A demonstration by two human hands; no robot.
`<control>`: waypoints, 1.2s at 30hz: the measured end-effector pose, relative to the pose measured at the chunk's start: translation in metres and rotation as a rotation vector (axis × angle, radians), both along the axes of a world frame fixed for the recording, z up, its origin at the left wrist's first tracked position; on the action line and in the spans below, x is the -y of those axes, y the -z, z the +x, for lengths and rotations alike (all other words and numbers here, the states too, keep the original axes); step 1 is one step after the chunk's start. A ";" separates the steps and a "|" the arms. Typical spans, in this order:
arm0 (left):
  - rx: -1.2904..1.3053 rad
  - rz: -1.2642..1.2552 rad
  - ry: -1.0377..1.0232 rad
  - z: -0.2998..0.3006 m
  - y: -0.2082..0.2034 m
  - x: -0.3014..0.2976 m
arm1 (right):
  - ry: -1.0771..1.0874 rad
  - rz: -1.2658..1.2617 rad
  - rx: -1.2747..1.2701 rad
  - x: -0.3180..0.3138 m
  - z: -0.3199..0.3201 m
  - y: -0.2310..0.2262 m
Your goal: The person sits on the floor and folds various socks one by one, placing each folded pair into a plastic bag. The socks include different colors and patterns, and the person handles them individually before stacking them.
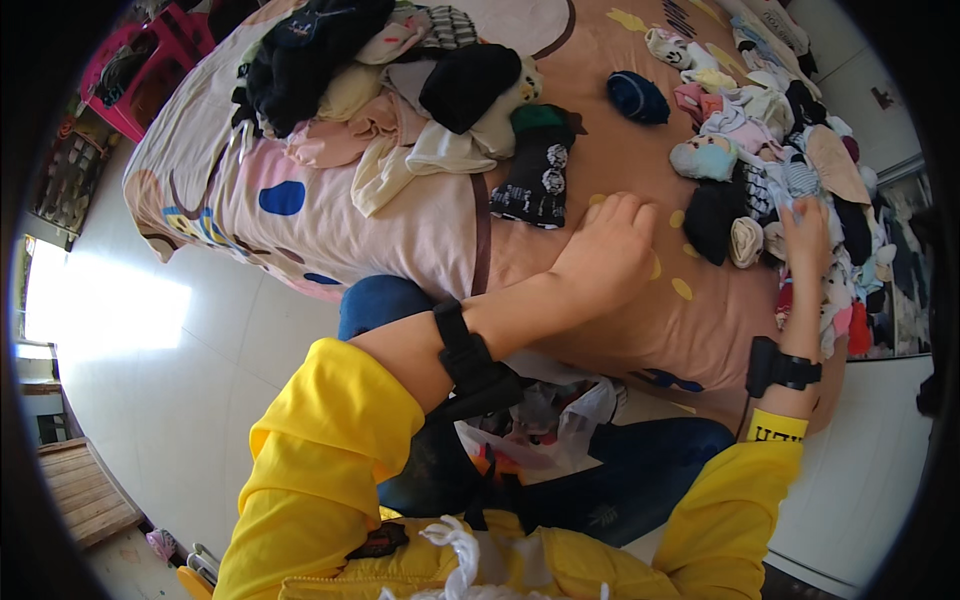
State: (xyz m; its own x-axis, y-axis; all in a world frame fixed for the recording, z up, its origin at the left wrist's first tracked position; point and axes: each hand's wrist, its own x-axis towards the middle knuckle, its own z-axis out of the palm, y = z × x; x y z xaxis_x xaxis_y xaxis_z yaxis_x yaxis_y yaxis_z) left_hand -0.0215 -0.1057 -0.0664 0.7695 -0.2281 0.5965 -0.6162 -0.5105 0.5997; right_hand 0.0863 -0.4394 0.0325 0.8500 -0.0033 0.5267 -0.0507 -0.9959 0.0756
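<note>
My left hand (612,245) rests on the brown bedspread (560,290) with its fingers curled in; no cloth sticks out of it. Just beyond it lies a black folded garment (537,180) with a white print and a green part at its top. My right hand (808,238) reaches into a pile of small socks and clothes (770,110) along the right edge of the bed, fingers stretched over it. Close to that hand are a rolled beige sock (746,242) and a black sock (708,220). A dark blue rolled bundle (638,97) lies apart farther back.
A heap of larger clothes (400,110), with black, cream and pink pieces, covers the far left of the bed. Between my legs sits a clear plastic bag (565,425). A pink plastic chair (135,75) stands at the far left, and a white cabinet (850,470) at the right.
</note>
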 end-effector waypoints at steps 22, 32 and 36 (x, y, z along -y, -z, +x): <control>-0.477 -1.152 0.156 0.038 -0.010 -0.010 | -0.830 0.913 -0.579 -0.195 -0.011 0.031; -0.502 -0.852 0.520 -0.004 -0.020 -0.008 | -0.871 1.033 -0.263 -0.164 -0.132 0.029; -0.295 -0.736 0.374 -0.008 -0.011 0.001 | -0.765 0.647 0.032 -0.179 -0.147 0.044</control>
